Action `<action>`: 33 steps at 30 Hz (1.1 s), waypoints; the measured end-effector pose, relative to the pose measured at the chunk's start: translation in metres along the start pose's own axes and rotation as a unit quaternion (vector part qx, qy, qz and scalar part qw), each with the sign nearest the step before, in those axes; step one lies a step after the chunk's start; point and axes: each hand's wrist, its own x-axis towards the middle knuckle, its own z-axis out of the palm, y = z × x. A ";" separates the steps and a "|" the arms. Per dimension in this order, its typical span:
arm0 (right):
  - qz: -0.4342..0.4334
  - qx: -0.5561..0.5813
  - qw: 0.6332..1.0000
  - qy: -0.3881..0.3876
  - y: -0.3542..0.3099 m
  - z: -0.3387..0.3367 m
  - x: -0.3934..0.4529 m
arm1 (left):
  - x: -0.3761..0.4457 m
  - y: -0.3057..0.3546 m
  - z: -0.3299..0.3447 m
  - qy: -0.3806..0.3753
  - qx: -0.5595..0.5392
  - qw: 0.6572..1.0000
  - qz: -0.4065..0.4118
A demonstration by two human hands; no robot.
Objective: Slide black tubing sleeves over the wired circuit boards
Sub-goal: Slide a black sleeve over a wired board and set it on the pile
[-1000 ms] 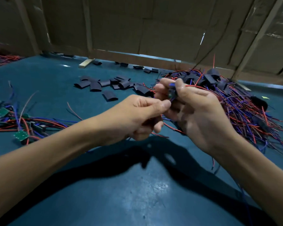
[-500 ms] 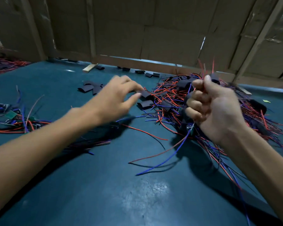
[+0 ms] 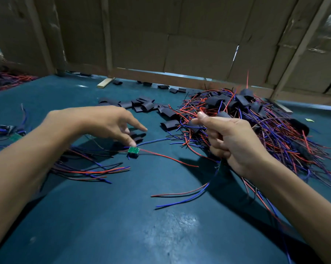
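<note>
I reach the left hand (image 3: pixel 103 122) down with fingers loosely extended; one fingertip touches the bare green circuit board (image 3: pixel 133 150) on the tabletop (image 3: pixel 160 235), apparently to pick it up next. The right hand (image 3: pixel 231 141) is clenched around a bundle of red and blue wires (image 3: pixel 208 187), keeping that unit off the surface. Loose black sleeves (image 3: pixel 141 105) lie beyond the left hand, near the sleeved pile (image 3: pixel 256 115), within reach for fitting
</note>
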 end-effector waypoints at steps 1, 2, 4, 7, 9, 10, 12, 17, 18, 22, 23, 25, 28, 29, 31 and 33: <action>0.002 -0.008 1.000 -0.004 0.000 0.000 0.000 | -0.005 0.000 -0.001 -0.008 -0.018 1.000 0.001; 0.002 -0.013 1.000 -0.008 0.001 0.000 0.000 | -0.009 0.000 -0.002 -0.013 -0.026 1.000 0.002; 0.000 -0.024 1.000 -0.017 0.001 0.001 0.000 | -0.012 0.000 -0.002 -0.014 -0.023 1.000 0.002; 0.004 -0.048 0.998 -0.036 0.003 0.003 -0.002 | -0.014 0.000 -0.001 0.003 0.032 0.999 -0.009; 0.009 -0.061 0.997 -0.043 0.003 0.005 -0.003 | -0.013 0.001 0.001 0.020 0.085 0.996 -0.016; 0.008 -0.063 0.997 -0.042 0.003 0.006 -0.004 | -0.013 0.002 0.003 0.031 0.116 0.993 -0.015; -0.004 -0.061 0.997 -0.037 0.002 0.008 -0.005 | -0.011 0.005 0.007 0.081 0.144 0.986 0.010; -0.099 -0.091 0.991 -0.020 -0.003 0.008 -0.010 | -0.005 0.035 0.024 0.340 0.000 0.922 0.186; -0.130 -0.106 0.986 -0.014 -0.004 0.008 -0.012 | -0.004 0.042 0.028 0.366 -0.008 0.909 0.200; -0.231 -0.162 0.959 0.007 -0.006 0.012 -0.015 | 0.001 0.061 0.041 0.383 -0.056 0.893 0.229; -0.243 -0.166 0.956 0.014 -0.006 0.012 -0.016 | 0.002 0.064 0.043 0.383 -0.070 0.892 0.230; -0.271 -0.167 0.947 0.030 -0.006 0.013 -0.017 | 0.002 0.066 0.045 0.388 -0.094 0.889 0.225; -0.318 -0.178 0.929 0.065 -0.006 0.014 -0.019 | 0.002 0.068 0.045 0.400 -0.135 0.881 0.214; -0.329 -0.182 0.924 0.073 -0.007 0.014 -0.020 | 0.002 0.068 0.044 0.402 -0.148 0.878 0.212; -0.339 -0.199 0.917 0.073 -0.007 0.014 -0.021 | 0.001 0.069 0.043 0.406 -0.155 0.876 0.211; -0.342 -0.225 0.911 0.052 -0.005 0.013 -0.022 | 0.001 0.069 0.043 0.414 -0.148 0.872 0.214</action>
